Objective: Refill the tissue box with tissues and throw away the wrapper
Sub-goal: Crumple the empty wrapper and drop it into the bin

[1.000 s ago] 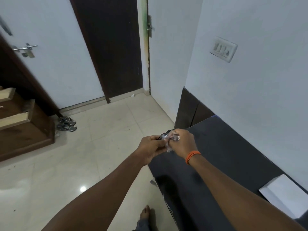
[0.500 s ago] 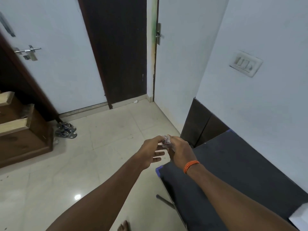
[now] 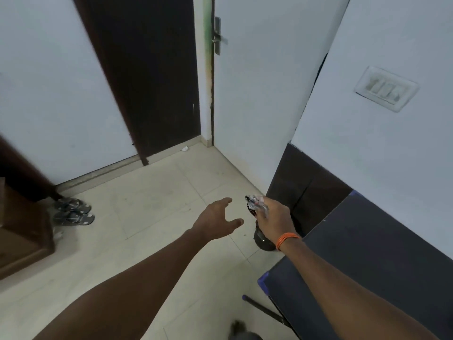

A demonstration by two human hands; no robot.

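Observation:
My right hand [image 3: 274, 217] is closed around a crumpled clear plastic wrapper [image 3: 255, 203], which sticks out above my fingers. An orange band circles that wrist. My left hand [image 3: 217, 223] hovers just to the left of it, fingers spread, holding nothing. Below my right hand a dark rounded object [image 3: 263, 239] shows on the floor beside the table corner; I cannot tell what it is. The tissue box is out of view.
A dark table [image 3: 367, 253] fills the lower right against the white wall. A dark door [image 3: 147, 77] stands ahead, a pair of sandals [image 3: 72, 212] and wooden furniture [image 3: 22, 231] at left. Pale floor tiles [image 3: 147, 204] stretch between them.
My hands have parted: the left let go of the wrapper and opened, while the right keeps it. The view swung left, away from the table, and the white sheet on it left the frame.

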